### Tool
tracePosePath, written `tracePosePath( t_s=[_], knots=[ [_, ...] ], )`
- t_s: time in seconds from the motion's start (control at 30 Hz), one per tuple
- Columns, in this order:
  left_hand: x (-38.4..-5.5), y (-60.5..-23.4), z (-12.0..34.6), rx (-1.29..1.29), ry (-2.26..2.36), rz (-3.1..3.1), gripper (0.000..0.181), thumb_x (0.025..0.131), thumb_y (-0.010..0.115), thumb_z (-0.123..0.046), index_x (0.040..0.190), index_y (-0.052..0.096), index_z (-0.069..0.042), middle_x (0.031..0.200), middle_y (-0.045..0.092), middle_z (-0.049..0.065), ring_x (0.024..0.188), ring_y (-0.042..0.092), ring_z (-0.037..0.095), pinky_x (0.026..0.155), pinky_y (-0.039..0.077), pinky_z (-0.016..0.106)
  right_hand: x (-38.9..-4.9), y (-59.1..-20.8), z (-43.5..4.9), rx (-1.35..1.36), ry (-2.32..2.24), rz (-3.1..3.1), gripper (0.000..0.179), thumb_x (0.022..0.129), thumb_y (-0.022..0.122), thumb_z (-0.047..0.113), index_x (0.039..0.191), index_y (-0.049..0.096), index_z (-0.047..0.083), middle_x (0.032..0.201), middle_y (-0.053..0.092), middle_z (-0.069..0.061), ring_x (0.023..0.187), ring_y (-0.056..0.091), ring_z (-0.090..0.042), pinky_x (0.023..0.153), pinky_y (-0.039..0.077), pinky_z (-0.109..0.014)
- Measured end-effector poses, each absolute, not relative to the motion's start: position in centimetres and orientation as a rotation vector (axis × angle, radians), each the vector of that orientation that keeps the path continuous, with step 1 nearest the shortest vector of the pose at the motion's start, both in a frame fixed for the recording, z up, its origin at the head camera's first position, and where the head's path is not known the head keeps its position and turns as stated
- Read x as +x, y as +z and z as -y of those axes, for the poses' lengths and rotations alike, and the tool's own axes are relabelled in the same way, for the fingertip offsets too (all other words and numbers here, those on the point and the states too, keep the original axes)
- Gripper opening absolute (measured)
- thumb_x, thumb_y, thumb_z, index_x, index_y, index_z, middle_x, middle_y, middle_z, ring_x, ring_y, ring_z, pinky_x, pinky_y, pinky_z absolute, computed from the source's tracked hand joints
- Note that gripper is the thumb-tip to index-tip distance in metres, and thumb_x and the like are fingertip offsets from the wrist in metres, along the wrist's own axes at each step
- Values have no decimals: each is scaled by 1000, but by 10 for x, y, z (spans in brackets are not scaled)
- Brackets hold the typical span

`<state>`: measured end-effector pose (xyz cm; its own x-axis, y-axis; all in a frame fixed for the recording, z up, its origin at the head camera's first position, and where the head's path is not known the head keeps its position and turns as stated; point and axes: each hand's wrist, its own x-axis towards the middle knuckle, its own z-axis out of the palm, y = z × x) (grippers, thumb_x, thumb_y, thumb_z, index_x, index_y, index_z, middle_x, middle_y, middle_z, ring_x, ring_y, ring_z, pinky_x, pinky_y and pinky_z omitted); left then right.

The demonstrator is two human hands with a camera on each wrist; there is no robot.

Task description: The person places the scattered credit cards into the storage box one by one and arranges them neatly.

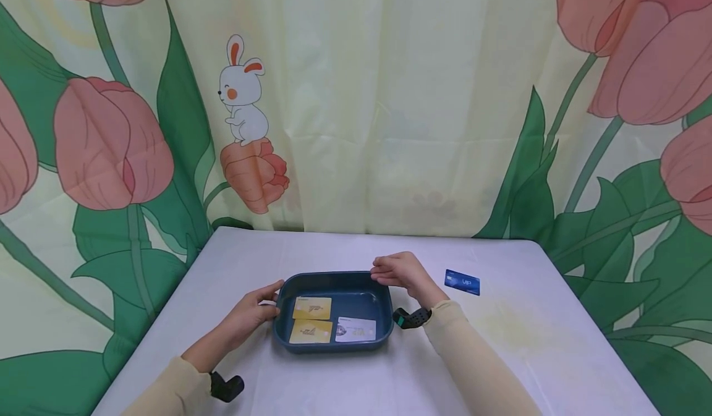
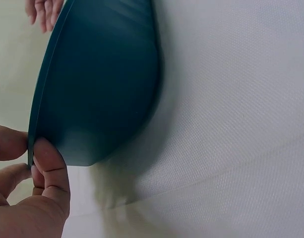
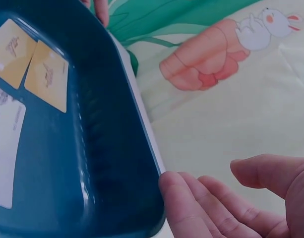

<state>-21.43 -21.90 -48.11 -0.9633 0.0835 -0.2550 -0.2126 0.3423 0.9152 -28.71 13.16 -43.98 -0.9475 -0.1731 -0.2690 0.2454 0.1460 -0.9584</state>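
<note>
A dark blue rectangular tray [image 1: 356, 301] stands on the white-covered table in the head view. Inside it lie two yellow cards [image 1: 312, 308] and a white card [image 1: 356, 329]. My left hand [image 1: 249, 316] pinches the tray's left rim between thumb and fingers; the left wrist view shows this grip [image 2: 40, 193] closely. At the far right corner is my right hand [image 1: 405, 274]. In the right wrist view, its fingers [image 3: 211, 203] are fairly straight and lie against or just beside the rim, with the thumb apart. Whether they touch it, I cannot tell.
A blue card marked VIP [image 1: 462, 282] lies on the table, right of the tray and beyond my right wrist. Behind the table's back edge hangs a curtain [image 1: 389, 125] printed with tulips and a rabbit on a carrot. A black band [image 1: 411, 318] circles my right wrist.
</note>
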Motion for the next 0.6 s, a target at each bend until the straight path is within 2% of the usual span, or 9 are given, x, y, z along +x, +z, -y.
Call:
tracePosePath(
  t_s=[0.4,0.6],
  knots=[
    [-216,-482,218,-125,1644,-2347,69,92,60,1,158,41,-6,123,49,19,112,51,28,86,50,37,-293,-440,-149,140,-1960,-2035,34,100,63,12,123,66,-13,106,77,-22,87,78,-19,75,61,-28],
    [-216,-479,218,-123,1631,-2349,70,92,60,1,158,40,-6,125,49,20,112,51,28,86,50,38,-297,-442,-160,187,-1940,-2058,40,101,63,15,129,63,-13,108,76,-21,87,77,-17,76,61,-28]
  ],
)
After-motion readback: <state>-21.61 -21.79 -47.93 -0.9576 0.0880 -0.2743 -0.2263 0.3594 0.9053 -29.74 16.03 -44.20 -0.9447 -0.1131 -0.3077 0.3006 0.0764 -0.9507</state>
